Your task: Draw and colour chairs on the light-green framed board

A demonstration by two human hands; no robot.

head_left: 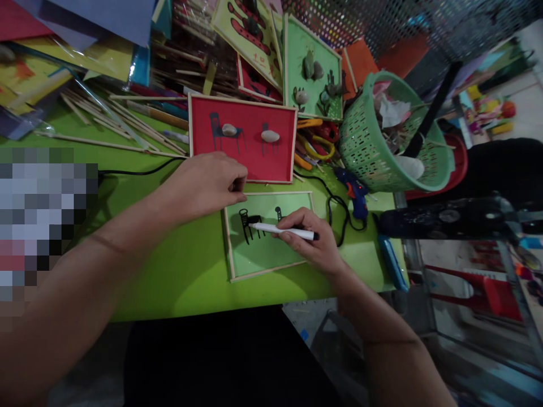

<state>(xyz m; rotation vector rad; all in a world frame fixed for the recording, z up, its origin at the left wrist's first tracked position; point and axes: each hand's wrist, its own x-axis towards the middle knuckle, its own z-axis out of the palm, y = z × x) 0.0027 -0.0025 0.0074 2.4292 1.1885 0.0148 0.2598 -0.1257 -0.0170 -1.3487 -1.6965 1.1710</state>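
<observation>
A white marker (pixel 292 230) is pinched in my right hand (pixel 316 240), its tip at a black chair drawing on a green card framed with thin wooden sticks (pixel 271 260). Part of a second black drawing (pixel 279 212) shows above the marker; my fingers cover the rest. My left hand (pixel 212 183) rests at the card's top left corner, fingers curled and thumb by the frame's edge; what lies under the fingers is hidden. Just behind it lies a framed red card (pixel 254 161) with two chair drawings, a pebble on each.
Behind are a framed green card with stones (pixel 314 79), scissors (pixel 320 148) and loose wooden sticks (pixel 114 127). A green basket (pixel 360 141) stands at the right, near a blue glue gun (pixel 356 195) and its black cord. The table's front edge runs close to my lap.
</observation>
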